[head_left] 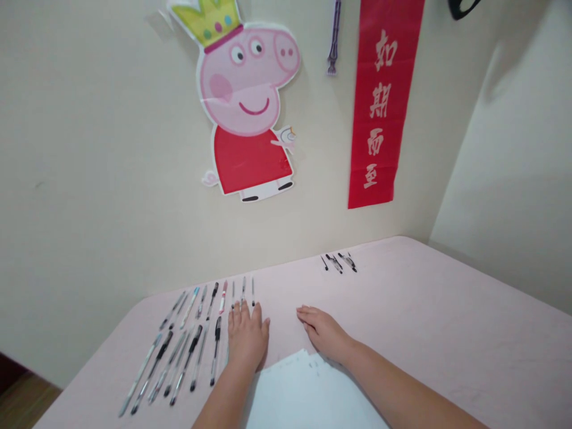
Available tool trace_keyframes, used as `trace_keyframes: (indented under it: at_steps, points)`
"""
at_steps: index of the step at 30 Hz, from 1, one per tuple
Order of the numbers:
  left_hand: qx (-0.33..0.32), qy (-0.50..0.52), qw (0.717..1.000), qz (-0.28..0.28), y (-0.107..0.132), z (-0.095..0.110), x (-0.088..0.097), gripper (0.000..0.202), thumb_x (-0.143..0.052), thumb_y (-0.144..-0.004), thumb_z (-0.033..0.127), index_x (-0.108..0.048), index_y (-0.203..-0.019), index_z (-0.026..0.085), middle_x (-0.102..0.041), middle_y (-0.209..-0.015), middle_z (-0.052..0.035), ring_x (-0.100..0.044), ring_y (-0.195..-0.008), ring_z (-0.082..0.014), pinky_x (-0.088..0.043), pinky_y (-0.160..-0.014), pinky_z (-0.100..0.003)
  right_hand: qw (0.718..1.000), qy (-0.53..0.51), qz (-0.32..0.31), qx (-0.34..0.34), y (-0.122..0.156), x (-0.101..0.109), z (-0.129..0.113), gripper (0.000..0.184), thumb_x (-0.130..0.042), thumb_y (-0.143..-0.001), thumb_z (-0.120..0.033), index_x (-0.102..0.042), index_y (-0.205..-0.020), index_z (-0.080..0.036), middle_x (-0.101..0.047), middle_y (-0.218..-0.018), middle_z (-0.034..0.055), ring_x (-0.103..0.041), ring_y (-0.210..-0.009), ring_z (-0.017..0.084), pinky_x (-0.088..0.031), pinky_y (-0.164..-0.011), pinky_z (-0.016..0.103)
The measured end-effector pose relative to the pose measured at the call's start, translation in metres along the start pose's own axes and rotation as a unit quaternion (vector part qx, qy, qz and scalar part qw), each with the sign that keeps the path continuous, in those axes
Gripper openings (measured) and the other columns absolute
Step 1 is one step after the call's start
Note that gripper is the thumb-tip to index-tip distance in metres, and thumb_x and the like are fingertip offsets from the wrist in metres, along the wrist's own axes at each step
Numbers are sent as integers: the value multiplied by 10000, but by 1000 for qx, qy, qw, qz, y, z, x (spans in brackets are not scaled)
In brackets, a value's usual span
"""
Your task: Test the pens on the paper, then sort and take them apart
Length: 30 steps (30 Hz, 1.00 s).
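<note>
Pink table (424, 310) carries pens (187, 339) in two parallel rows, seemingly so each shows singly. Left hand (246, 336) lies flat, fingers together, just beside them; right hand (322, 330) rests flat and empty near paper (304, 393).

Pink table (447, 333) carries pens (187, 339) (in rows), white paper (308, 393).

The head camera looks forward and down (from close above) at the table (447, 333) and wall (89, 179).
</note>
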<state>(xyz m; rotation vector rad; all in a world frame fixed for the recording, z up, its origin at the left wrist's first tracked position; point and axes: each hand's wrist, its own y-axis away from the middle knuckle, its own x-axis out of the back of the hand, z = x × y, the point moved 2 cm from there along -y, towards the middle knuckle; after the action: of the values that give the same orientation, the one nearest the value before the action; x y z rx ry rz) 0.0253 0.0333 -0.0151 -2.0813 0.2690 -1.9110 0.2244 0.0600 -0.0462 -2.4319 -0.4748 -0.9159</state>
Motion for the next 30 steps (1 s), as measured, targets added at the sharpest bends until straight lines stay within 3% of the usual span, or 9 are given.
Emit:
trace_keyframes:
  at_steps: [6,12,19,26,30]
  points:
    - [-14,-7,1000,-13,-5,-1,-10,451,-390,-880,362,-521,-1279,199,-475,-1360,-160,-318,-1318,-333,-170,-1077,-480,1000,-2,-3,5,1,4,-4,450,-429,-796,-89,-596,-1209,-150,-581,-1254,107,-492,-1203,223,-349,-1054,403]
    - [-14,9,999,-31,-6,-4,-16,488,-335,-893,378,-522,-1278,144,-481,-1361,-138,-331,-1309,-336,-218,-1068,-483,1000,-7,2,0,1,2,-3,467,-438,-779,-78,-597,-1209,-169,-578,-1259,98,-494,-1202,219,-345,-1054,406]
    - [-24,10,998,-54,-6,-5,-19,504,-337,-897,345,-516,-1264,50,-481,-1345,-191,-399,-1265,-320,-285,-1049,-428,1000,9,-4,4,1,3,-3,472,-445,-774,-75,-586,-1219,-149,-570,-1267,110,-489,-1208,216,-346,-1056,397]
    - [12,20,999,-42,-1,-4,-11,429,-335,-815,20,-571,-1161,109,-495,-1303,-170,-452,-1191,-260,-334,-983,-376,1000,16,-4,11,2,3,-4,472,-441,-778,-71,-578,-1226,-130,-569,-1267,114,-483,-1214,214,-350,-1055,379]
    - [54,51,996,-53,2,-4,-6,451,-317,-803,-13,-537,-1173,123,-488,-1255,-172,-501,-1096,-253,-392,-896,-364,1000,12,-5,10,2,3,-3,475,-446,-774,-74,-577,-1227,-132,-563,-1273,119,-480,-1217,213,-345,-1059,382]
